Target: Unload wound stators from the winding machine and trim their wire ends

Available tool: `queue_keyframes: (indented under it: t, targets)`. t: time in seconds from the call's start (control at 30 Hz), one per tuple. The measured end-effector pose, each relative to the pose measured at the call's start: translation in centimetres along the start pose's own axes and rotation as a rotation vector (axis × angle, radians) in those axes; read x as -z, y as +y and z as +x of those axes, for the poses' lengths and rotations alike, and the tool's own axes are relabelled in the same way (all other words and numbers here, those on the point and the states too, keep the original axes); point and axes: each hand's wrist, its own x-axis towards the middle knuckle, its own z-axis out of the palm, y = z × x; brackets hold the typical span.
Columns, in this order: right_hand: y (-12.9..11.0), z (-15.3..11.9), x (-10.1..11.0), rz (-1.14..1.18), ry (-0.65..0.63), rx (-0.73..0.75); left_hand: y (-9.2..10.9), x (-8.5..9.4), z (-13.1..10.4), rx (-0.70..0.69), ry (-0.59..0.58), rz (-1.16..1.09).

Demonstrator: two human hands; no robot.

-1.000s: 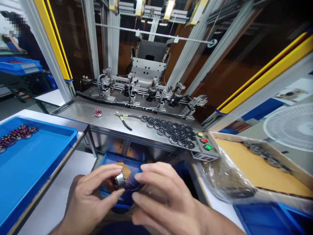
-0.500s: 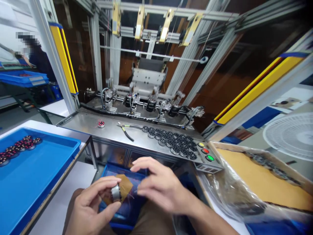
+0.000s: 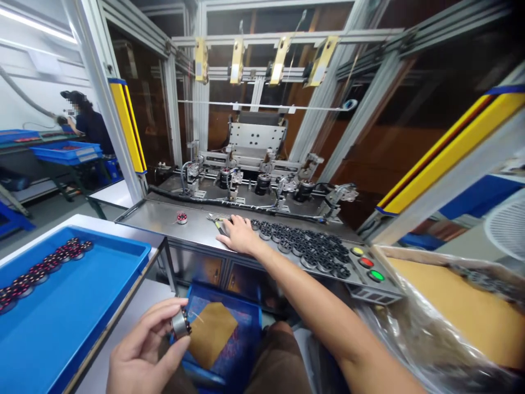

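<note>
My left hand (image 3: 150,342) pinches a wound motor stator (image 3: 180,324) between thumb and fingertips, low in front of me. The stator has a silvery ring, a dark toothed rim and thin loose wires pointing right. Out over the metal bench, my right hand (image 3: 241,235) lies with fingers spread on the handles of the wire cutters (image 3: 217,223). It partly covers the handles, so whether the fingers have closed round them is hidden. A stator with red windings (image 3: 181,218) sits on the bench left of the cutters.
Many black stators (image 3: 303,246) crowd the bench right of my hand, beside coloured push buttons (image 3: 367,262). A blue tray (image 3: 94,295) with finished-looking stators stands left. Below is a blue bin (image 3: 250,323) holding brown card (image 3: 213,331). Machine fixtures (image 3: 262,183) line the back; a lined box (image 3: 443,290) stands right.
My right hand has moved from beside the stator up and forward onto the cutters. My left hand keeps the stator, a little lower and further left. The view has shifted.
</note>
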Motion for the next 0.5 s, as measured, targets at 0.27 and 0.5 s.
queue_keyframes:
  t: [0.27, 0.5]
  targets:
    - [1.0, -1.0, 1.5, 0.191, -0.006, -0.012, 0.1, 0.0, 0.9, -0.061, -0.209, 0.064]
    - [0.5, -7.4, 4.0, 0.779, -0.001, -0.003, 0.7, -1.1, 0.7, -0.061, -0.191, 0.062]
